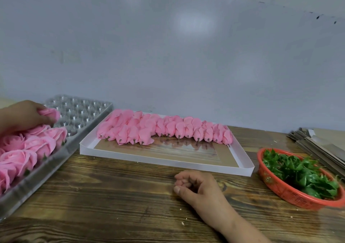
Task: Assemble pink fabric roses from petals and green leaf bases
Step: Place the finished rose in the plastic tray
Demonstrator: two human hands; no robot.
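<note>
Left hand (pixel 24 116): fingers curled over a pink rose (pixel 50 113), gripping it above the clear plastic cell tray (pixel 82 116). Right hand (pixel 196 186): resting on the wooden worktop (pixel 112 196), fingers loosely curled, nothing held.

Landmark: white shallow tray (pixel 168 161), mid-worktop, just beyond the right hand.
- In the white tray, along its far side: a row of pink petal buds (pixel 164 129) lying with stems pointing toward the person. Near half of the tray bare.
- Left of the white tray, touching or nearly so: the cell tray, angled; its near cells filled with finished roses (pixel 28 149), far cells vacant.
- Right of the white tray: red plastic basket (pixel 276 185) heaped with green leaf bases (pixel 298 172).
- Beyond the basket, far right: stack of flat grey card sheets (pixel 317 140).
</note>
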